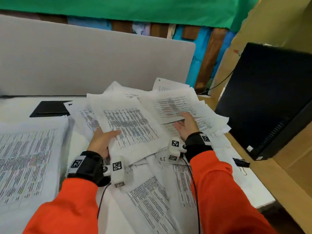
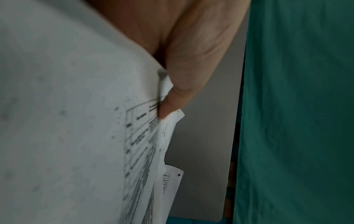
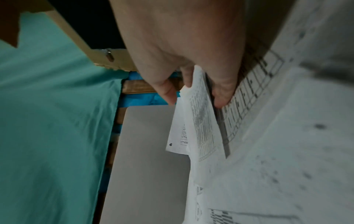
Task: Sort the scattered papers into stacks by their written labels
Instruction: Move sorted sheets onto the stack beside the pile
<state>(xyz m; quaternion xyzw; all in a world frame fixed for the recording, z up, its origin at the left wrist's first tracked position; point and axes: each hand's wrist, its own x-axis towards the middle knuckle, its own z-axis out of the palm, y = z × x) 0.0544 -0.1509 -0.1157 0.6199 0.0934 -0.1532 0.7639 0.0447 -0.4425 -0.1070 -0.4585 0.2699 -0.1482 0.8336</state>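
Printed sheets [image 1: 152, 191] lie scattered over the white table [image 1: 253, 188]. My left hand [image 1: 106, 137] pinches the near left edge of a large tilted sheet [image 1: 130, 124], thumb on top, the other fingers hidden beneath. The left wrist view shows that thumb [image 2: 178, 94] pressing on the sheet [image 2: 141, 136]. My right hand [image 1: 184, 121] reaches into the right-hand pile [image 1: 175, 105] with straight fingers slid under its upper sheets. In the right wrist view its fingers [image 3: 222, 94] lie on both sides of a sheet's edge [image 3: 201, 106]. A sorted stack [image 1: 28, 162] lies at the left.
A grey divider panel [image 1: 84, 56] stands behind the table. A black folder [image 1: 50, 108] lies at the back left. A black computer case [image 1: 270, 98] stands close on the right, and a black binder clip [image 1: 241, 163] lies beside it. Cables hang from both wrists.
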